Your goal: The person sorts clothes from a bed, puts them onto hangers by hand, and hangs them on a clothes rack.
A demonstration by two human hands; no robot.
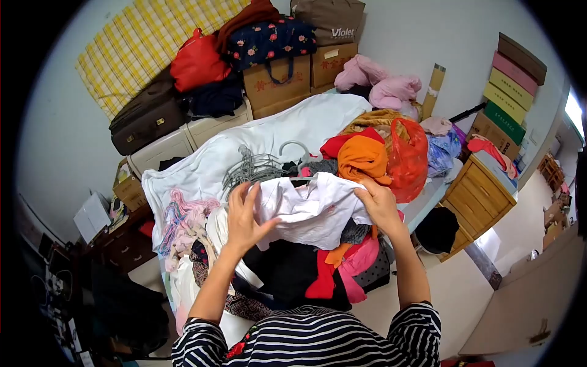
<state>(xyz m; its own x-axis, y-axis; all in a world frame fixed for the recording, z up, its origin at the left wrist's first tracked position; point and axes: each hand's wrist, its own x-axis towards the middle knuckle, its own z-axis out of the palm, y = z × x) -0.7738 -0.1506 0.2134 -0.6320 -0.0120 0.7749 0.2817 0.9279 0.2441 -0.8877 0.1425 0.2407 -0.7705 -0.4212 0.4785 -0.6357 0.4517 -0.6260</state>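
I hold the white shirt (318, 220) over the black garment (278, 266), right hand (380, 205) clamped on its edge, but my left hand's (244, 221) spread thumb and fingers could let that side slip off the gray hanger (295, 142).

White garment (315, 214), held between left hand (244, 220) and right hand (380, 205), a grey hanger (296, 151) seen at its neck; grey hangers (252, 168), heaped on white bedding (269, 131); red plastic bag (408, 162), placed near orange cloth (362, 158).
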